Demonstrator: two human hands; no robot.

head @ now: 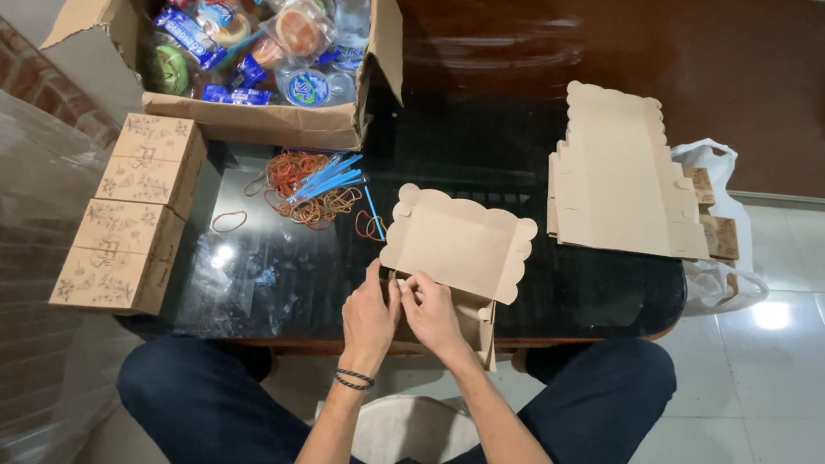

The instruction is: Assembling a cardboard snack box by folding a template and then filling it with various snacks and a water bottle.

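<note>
left hand (368, 320) and right hand (432, 315): fingers pinched on the near flap of the half-folded kraft box (458, 249) | box at the bench (260, 268) near edge, braced for folding | flat blanks (621, 176) stacked right, within reach

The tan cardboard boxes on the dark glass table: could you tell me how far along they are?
Done: four folded, patterned cardboard boxes stacked at the left. In hand: left hand and right hand fold one scalloped-edged tan box. Left: a pile of flat tan blanks.
</note>
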